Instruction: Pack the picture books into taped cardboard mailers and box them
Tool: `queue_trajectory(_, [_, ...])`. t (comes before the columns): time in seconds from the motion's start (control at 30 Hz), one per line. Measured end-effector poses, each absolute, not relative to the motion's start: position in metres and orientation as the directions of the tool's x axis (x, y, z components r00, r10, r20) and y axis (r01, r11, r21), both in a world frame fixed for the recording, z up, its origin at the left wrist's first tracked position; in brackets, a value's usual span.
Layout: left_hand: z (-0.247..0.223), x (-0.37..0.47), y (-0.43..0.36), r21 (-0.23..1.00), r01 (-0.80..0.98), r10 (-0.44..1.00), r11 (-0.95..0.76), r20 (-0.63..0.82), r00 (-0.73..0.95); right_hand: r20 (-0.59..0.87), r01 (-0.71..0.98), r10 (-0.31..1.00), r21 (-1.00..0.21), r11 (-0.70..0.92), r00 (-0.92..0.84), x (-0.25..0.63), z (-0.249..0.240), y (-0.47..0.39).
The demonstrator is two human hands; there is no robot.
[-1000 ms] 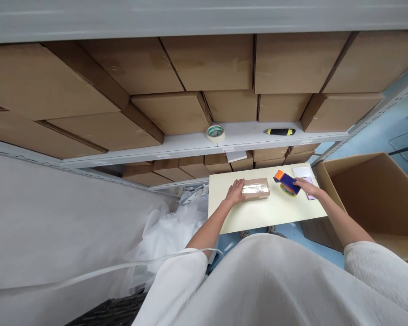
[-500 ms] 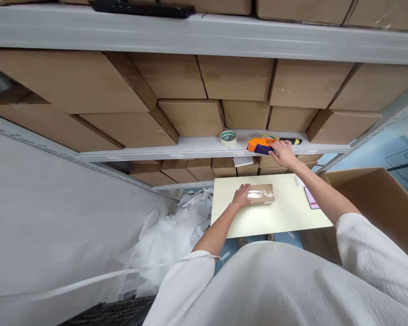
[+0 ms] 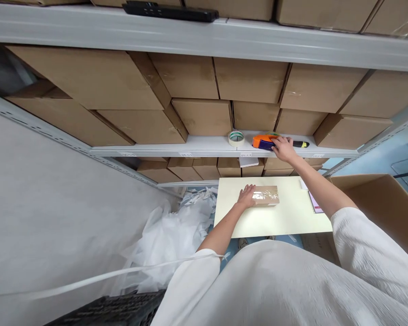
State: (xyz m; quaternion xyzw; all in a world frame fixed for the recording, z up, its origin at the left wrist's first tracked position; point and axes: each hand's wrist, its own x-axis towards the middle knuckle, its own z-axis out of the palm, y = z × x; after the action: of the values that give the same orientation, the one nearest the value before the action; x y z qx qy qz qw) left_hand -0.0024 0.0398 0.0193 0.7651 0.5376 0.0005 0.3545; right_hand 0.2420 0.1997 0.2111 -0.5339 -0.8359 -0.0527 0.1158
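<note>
A small brown cardboard box (image 3: 267, 195) with shiny clear tape across its top lies on the pale yellow tabletop (image 3: 279, 222). My left hand (image 3: 246, 196) grips its left end, fingers over the far side and thumb towards the near side. Up at the shelf edge, my right hand (image 3: 283, 148) is closed on the handle end of an orange and dark blue tape dispenser (image 3: 263, 141), which is at shelf level. A tape roll (image 3: 236, 138) sits to the dispenser's left. Behind my right hand, a black and yellow tool (image 3: 301, 144) is partly hidden.
Cardboard boxes (image 3: 200, 117) fill the shelves of the grey rack (image 3: 204, 38). A phone (image 3: 315, 203) lies at the table's right, partly under my forearm. A large open carton (image 3: 377, 203) stands right; white wrapping material (image 3: 170, 244) and a black crate (image 3: 112, 312) are left.
The view has shifted slightly, so everything sits a little further right. The tape dispenser now looks more level against the shelf, with my right hand still on it. My left hand stays on the box.
</note>
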Motion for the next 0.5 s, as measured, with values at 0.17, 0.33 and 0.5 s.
queue_trajectory(0.17, [0.021,-0.003,0.040,0.519,0.833,0.817,-0.190,-0.388,0.427,0.363,0.899,0.847,-0.050,0.434,-0.389,0.251,0.211,0.171])
queue_trajectory(0.33, [0.021,-0.003,0.037,0.470,0.851,0.822,-0.236,-0.371,0.433,0.368,0.929,0.895,-0.168,0.331,-0.252,0.292,0.180,0.103])
queue_trajectory(0.5, [0.022,0.019,0.032,0.510,0.806,0.808,-0.300,-0.314,0.499,0.172,0.953,0.985,-0.300,0.039,0.014,0.362,0.102,0.004])
